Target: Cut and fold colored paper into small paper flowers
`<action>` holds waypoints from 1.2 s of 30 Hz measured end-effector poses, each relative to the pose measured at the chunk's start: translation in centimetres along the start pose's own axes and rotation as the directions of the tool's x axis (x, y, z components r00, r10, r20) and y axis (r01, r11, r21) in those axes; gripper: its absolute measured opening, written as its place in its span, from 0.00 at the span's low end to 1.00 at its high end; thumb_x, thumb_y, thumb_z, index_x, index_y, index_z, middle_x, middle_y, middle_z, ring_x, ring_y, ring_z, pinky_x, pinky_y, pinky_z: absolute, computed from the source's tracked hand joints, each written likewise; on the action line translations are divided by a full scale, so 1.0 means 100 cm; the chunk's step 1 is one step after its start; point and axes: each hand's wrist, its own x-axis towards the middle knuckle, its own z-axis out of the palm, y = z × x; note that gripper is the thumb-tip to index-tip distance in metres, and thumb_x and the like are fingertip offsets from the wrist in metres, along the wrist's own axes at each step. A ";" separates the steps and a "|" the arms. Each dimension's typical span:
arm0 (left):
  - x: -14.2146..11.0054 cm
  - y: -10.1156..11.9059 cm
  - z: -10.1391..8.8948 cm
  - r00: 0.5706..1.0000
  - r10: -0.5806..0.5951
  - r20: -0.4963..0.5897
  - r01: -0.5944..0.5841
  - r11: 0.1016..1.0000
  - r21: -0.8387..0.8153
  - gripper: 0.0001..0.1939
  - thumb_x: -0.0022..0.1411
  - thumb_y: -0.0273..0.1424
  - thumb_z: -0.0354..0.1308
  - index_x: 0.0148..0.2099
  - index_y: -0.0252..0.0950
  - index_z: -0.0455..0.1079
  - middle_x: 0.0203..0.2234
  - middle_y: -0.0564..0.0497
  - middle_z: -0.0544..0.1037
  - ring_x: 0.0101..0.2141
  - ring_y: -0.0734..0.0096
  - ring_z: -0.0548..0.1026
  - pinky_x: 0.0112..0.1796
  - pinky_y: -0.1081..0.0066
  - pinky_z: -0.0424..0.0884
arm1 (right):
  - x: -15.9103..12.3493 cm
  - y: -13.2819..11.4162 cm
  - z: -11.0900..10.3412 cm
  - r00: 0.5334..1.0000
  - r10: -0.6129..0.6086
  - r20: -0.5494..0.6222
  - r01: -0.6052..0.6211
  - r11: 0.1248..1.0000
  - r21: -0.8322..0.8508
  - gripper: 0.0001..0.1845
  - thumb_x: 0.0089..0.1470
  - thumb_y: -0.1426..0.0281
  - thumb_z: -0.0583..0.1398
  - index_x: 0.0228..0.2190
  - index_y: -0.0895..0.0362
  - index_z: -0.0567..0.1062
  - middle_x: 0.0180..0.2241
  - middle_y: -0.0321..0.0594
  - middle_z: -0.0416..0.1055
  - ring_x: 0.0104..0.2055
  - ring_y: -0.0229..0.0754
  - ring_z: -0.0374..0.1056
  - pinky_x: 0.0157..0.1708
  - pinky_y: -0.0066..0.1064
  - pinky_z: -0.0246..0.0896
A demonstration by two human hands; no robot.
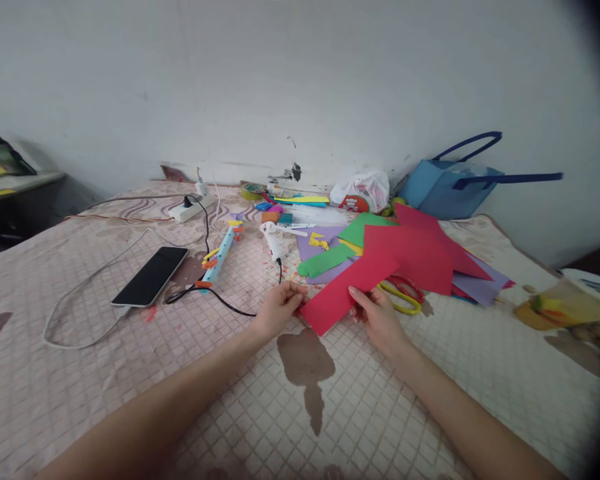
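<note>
A rectangular strip of red craft paper (347,293) is held above the tablecloth, tilted up toward the right. My right hand (377,317) grips its lower edge, thumb on top and fingers underneath. At the strip's left end, the fingers of my left hand (280,310) are pinched together at the corner; the exact contact is partly hidden. Just behind my right hand lie scissors with yellow handles (403,300) and a red-handled pair (405,288), their blades covered. Larger red sheets (415,253) rest behind the strip, beside a green piece (327,261) with a wavy end.
A white glue gun (271,243) with a black cord lies ahead. To its left are a decorated light-blue strip (219,257), a charging phone (151,277) and a power strip (193,208). A blue bag (440,190) stands back right; a yellowish container (550,303) is at right.
</note>
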 end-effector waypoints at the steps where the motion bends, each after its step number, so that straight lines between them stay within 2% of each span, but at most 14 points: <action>1: 0.000 0.000 0.000 1.000 -0.011 -0.002 0.011 1.000 -0.010 0.03 0.55 0.26 0.56 0.34 0.33 0.64 0.22 0.55 0.73 0.21 0.78 0.71 0.24 0.77 0.67 | 0.000 0.000 0.000 1.000 -0.001 -0.001 0.001 1.000 -0.004 0.13 0.44 0.63 0.66 0.25 0.56 0.67 0.18 0.29 0.64 0.17 0.31 0.57 0.14 0.23 0.50; 8: -0.001 0.004 -0.003 0.999 -0.045 -0.019 0.044 0.997 -0.064 0.08 0.52 0.29 0.61 0.31 0.32 0.66 0.25 0.51 0.78 0.23 0.77 0.74 0.25 0.76 0.70 | 0.001 -0.001 -0.005 1.000 0.009 -0.013 -0.009 1.000 -0.003 0.13 0.44 0.64 0.66 0.25 0.57 0.67 0.18 0.29 0.64 0.17 0.31 0.57 0.14 0.23 0.51; 13: -0.001 0.003 -0.001 0.998 -0.066 0.023 0.068 0.993 -0.101 0.06 0.55 0.29 0.60 0.33 0.31 0.67 0.27 0.50 0.78 0.26 0.76 0.75 0.28 0.75 0.71 | 0.002 -0.001 -0.005 1.000 0.019 -0.009 -0.019 1.000 0.014 0.13 0.43 0.64 0.66 0.25 0.57 0.68 0.18 0.30 0.64 0.17 0.31 0.58 0.14 0.23 0.51; 16: 0.000 0.003 -0.002 0.998 -0.039 0.040 0.042 0.996 -0.084 0.06 0.58 0.30 0.56 0.36 0.31 0.67 0.29 0.49 0.77 0.27 0.75 0.76 0.28 0.75 0.72 | 0.004 0.000 -0.005 1.000 0.019 -0.018 -0.019 0.999 0.045 0.13 0.42 0.65 0.67 0.24 0.56 0.68 0.18 0.29 0.64 0.17 0.31 0.57 0.14 0.23 0.50; 19: 0.000 0.005 -0.003 0.991 0.075 0.111 -0.071 0.997 -0.034 0.08 0.60 0.28 0.51 0.43 0.33 0.64 0.32 0.48 0.77 0.30 0.73 0.76 0.30 0.72 0.72 | 0.006 0.000 -0.007 0.999 0.033 -0.028 -0.031 0.996 0.081 0.14 0.40 0.65 0.68 0.24 0.56 0.68 0.18 0.29 0.63 0.17 0.30 0.57 0.14 0.23 0.50; 21: -0.002 0.008 -0.004 0.964 0.190 0.186 -0.200 0.979 0.034 0.12 0.59 0.24 0.49 0.47 0.35 0.61 0.36 0.47 0.76 0.34 0.72 0.75 0.32 0.72 0.72 | 0.007 0.000 -0.009 0.999 0.038 -0.031 -0.035 0.995 0.093 0.14 0.40 0.65 0.68 0.24 0.56 0.68 0.18 0.29 0.63 0.17 0.30 0.57 0.14 0.22 0.50; 24: -0.007 0.011 -0.004 0.896 0.341 0.283 -0.407 0.887 0.219 0.17 0.55 0.18 0.49 0.47 0.36 0.62 0.40 0.47 0.73 0.39 0.71 0.73 0.36 0.71 0.70 | 0.008 -0.001 -0.010 0.998 0.039 -0.042 -0.034 0.994 0.107 0.14 0.39 0.65 0.68 0.24 0.56 0.69 0.18 0.28 0.63 0.18 0.30 0.56 0.14 0.22 0.50; 26: -0.010 0.012 -0.003 0.857 0.390 0.337 -0.497 0.798 0.340 0.19 0.52 0.16 0.49 0.45 0.36 0.65 0.41 0.47 0.72 0.41 0.71 0.71 0.38 0.71 0.70 | 0.008 -0.001 -0.011 0.998 0.047 -0.043 -0.041 0.993 0.114 0.14 0.39 0.65 0.68 0.24 0.56 0.69 0.18 0.28 0.63 0.18 0.30 0.57 0.15 0.22 0.51; 28: -0.011 0.011 -0.003 0.835 0.404 0.374 -0.541 0.729 0.419 0.18 0.51 0.15 0.48 0.43 0.35 0.67 0.39 0.48 0.72 0.40 0.71 0.71 0.40 0.70 0.69 | 0.008 -0.001 -0.011 0.998 0.057 -0.040 -0.051 0.991 0.120 0.14 0.39 0.65 0.68 0.24 0.56 0.69 0.18 0.28 0.63 0.18 0.30 0.57 0.15 0.22 0.51; 31: -0.010 0.009 -0.003 0.825 0.421 0.378 -0.564 0.669 0.485 0.17 0.51 0.15 0.50 0.41 0.35 0.69 0.36 0.48 0.73 0.38 0.72 0.71 0.39 0.71 0.69 | 0.006 0.000 -0.010 0.997 0.071 -0.019 -0.069 0.991 0.116 0.14 0.39 0.65 0.68 0.25 0.56 0.69 0.19 0.29 0.64 0.18 0.31 0.58 0.16 0.23 0.52; 36: -0.008 0.008 -0.006 0.815 0.447 0.369 -0.580 0.632 0.514 0.14 0.51 0.16 0.50 0.38 0.34 0.70 0.34 0.48 0.74 0.37 0.71 0.72 0.39 0.70 0.68 | 0.001 -0.002 -0.005 0.996 0.080 0.042 -0.084 0.993 0.085 0.15 0.40 0.64 0.68 0.27 0.55 0.69 0.20 0.29 0.66 0.19 0.31 0.59 0.16 0.24 0.53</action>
